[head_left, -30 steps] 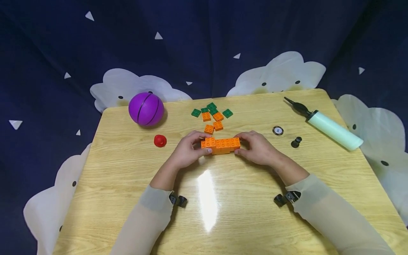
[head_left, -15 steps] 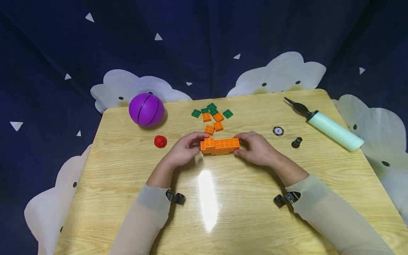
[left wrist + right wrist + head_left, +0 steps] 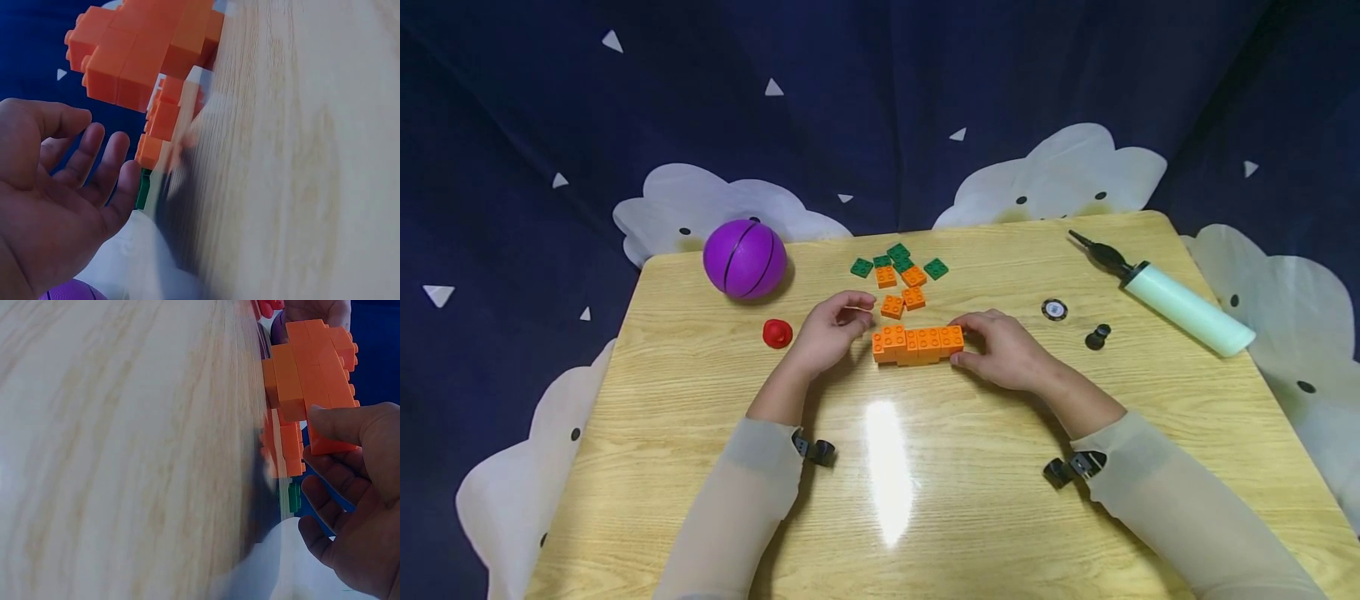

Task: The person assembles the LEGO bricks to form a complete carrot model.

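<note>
Between the two hands, on the wooden bench (image 3: 700, 500), lies the orange brick row (image 3: 917, 343), several orange bricks pressed together into one bar with its studs facing up. The right hand (image 3: 1003, 350) grips the bar's right end, thumb on the near side and fingers curled over the far side; the right wrist view shows the thumb pressed against the end brick. The left hand (image 3: 829, 329) holds nothing: its fingers are loosely bent and spread, and the left wrist view shows an empty palm with the bar clear of the fingertips.

A second ago both hands pinched the bar, one at each end. Since then the left hand has let go and drawn back toward the person's left and slightly away, so a gap now shows between it and the bar's left end. The bar itself has not shifted. My reading is that the pressing together of this row is finished for now, with only the right hand steadying it.

Just beyond the left hand's fingertips sit loose orange bricks (image 3: 902, 292), and past them a few flat green plates (image 3: 898, 260). To the left hand's outer side are a red cap (image 3: 777, 332) and, further off, a purple ball (image 3: 744, 257). Beyond the right hand lie a round black disc (image 3: 1054, 308), a small black knob (image 3: 1097, 336) and a pale green pump (image 3: 1183, 308).
</note>
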A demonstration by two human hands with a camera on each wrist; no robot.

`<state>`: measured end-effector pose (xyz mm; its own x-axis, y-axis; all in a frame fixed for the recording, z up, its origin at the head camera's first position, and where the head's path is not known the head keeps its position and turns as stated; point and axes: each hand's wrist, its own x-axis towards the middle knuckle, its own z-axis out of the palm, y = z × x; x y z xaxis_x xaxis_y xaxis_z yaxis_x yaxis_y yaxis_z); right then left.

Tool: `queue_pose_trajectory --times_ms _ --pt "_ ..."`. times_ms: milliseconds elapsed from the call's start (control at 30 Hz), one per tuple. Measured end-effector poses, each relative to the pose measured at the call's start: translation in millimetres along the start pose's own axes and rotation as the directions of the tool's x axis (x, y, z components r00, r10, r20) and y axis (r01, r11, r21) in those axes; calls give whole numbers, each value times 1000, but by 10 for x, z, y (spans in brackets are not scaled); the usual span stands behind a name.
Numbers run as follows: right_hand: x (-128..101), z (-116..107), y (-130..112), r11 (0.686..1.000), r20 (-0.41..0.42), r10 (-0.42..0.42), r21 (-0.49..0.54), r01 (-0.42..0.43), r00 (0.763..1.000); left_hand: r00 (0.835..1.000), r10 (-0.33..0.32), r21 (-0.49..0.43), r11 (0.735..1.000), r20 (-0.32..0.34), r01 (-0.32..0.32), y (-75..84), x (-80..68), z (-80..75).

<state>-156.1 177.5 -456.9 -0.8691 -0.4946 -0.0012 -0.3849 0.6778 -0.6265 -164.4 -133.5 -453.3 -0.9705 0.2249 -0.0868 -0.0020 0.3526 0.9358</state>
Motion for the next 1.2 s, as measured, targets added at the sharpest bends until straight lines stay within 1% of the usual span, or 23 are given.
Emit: queue_pose_trajectory --times_ms 133,300,433,567,700,900,1200 --pt "4 3 7 1000 0 -6 3 6 1000 1000 1 49 999 -16 0 -20 78 19" --pt "8 2 6 1000 1 -11 6 11 1000 1000 8 76 997 -24 -6 -18 148 59" --pt "7 -1 8 1000 0 -6 6 6 1000 1000 24 90 996 -19 -22 -32 212 97" --pt "9 4 8 1000 0 -7 10 7 1000 1000 26 129 991 -9 -24 -70 278 134" --pt "10 7 1 1000 -2 -12 9 12 1000 1000 28 185 982 1 -27 -86 338 163" --pt "11 15 -6 1000 -5 -8 2 8 1000 1000 24 277 960 12 -27 -79 410 180" --pt "12 11 1 1000 -9 -12 1 12 1000 999 1 333 943 32 -11 -102 496 203"
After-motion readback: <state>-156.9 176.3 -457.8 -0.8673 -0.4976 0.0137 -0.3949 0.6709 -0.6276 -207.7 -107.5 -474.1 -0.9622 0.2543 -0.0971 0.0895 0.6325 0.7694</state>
